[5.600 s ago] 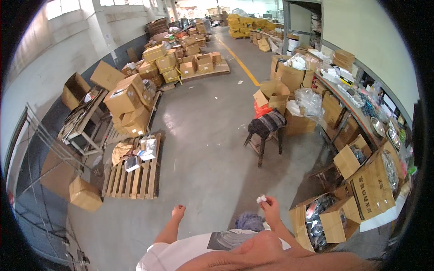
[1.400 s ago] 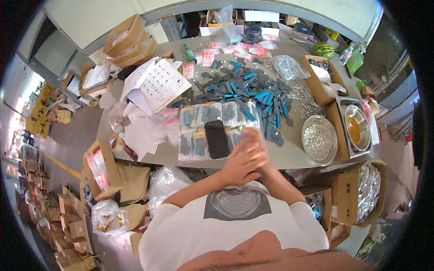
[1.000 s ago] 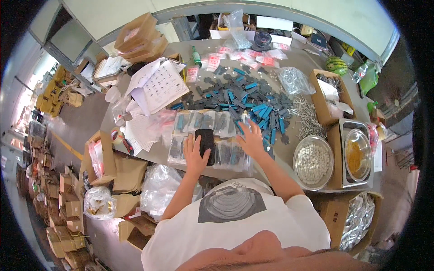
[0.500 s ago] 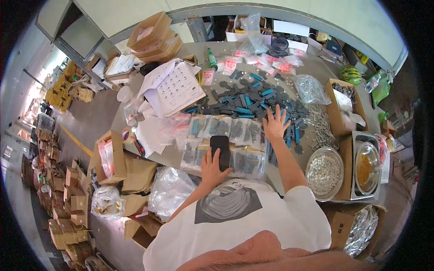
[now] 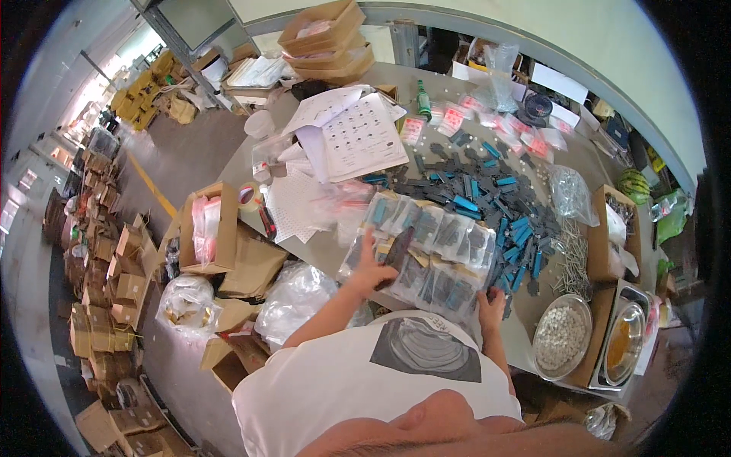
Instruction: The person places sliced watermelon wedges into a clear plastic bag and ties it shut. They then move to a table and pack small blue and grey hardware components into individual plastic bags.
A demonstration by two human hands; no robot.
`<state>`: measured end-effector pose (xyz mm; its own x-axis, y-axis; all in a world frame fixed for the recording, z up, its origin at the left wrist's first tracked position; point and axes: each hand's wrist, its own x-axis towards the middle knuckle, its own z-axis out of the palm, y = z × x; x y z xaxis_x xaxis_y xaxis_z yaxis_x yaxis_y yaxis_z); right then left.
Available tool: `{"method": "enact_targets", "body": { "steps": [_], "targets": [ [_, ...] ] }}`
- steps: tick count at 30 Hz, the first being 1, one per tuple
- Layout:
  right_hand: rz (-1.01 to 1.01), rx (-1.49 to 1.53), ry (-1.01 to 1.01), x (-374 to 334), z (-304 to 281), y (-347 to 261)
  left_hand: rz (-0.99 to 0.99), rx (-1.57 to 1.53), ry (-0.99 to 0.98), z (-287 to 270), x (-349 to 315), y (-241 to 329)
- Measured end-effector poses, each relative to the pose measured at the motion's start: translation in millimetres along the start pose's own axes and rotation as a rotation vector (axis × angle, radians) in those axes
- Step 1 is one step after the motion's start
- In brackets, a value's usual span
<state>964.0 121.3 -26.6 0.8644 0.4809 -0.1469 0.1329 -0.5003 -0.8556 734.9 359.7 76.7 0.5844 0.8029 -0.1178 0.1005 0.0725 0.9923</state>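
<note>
My left hand (image 5: 370,268) grips a dark phone (image 5: 398,253), now tilted up on its edge above the packets. Beneath it lie rows of clear plastic packets (image 5: 451,236) with dark grey and blue parts inside. My right hand (image 5: 491,308) is at the near right corner of these packets, its fingers drawn together; what they hold is partly hidden, with a dark piece beside the fingertips. Just beyond the packets spreads a loose pile of dark grey and blue plastic parts (image 5: 487,186).
A metal bowl of white pieces (image 5: 562,335) stands at the right, beside a bowl of orange bits (image 5: 624,343) and a heap of screws (image 5: 571,259). Printed sheets (image 5: 362,141), a green bottle (image 5: 423,99) and red-printed bags (image 5: 449,118) lie farther off. An open carton (image 5: 209,228) is at the left.
My right hand has drawn back from the parts pile to the packets' near corner. In my left hand the phone has gone from lying flat to tilted. The whole view has turned left.
</note>
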Motion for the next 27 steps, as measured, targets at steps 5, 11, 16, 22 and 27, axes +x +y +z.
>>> {"method": "enact_targets", "body": {
  "steps": [5,11,16,22,27],
  "targets": [
    [-0.566,-0.331,0.092,15.8,13.9,-81.0,0.067,-0.069,0.257,-80.5,-8.4,-1.4],
    [-0.737,-0.386,-0.144,53.6,80.0,-133.8,0.101,0.41,0.689,-118.2,9.6,-31.0],
    [-0.992,-0.616,-0.201,56.7,100.8,-158.2,0.101,0.585,0.849,-112.6,67.5,-60.0],
    [-1.069,-0.544,-0.251,63.1,107.2,-141.9,-0.168,0.774,0.876,-81.4,124.2,-71.1],
    [-1.004,-0.513,-0.261,60.7,104.6,-117.9,-0.086,0.827,0.787,-63.2,103.9,-51.3]
  ]
}}
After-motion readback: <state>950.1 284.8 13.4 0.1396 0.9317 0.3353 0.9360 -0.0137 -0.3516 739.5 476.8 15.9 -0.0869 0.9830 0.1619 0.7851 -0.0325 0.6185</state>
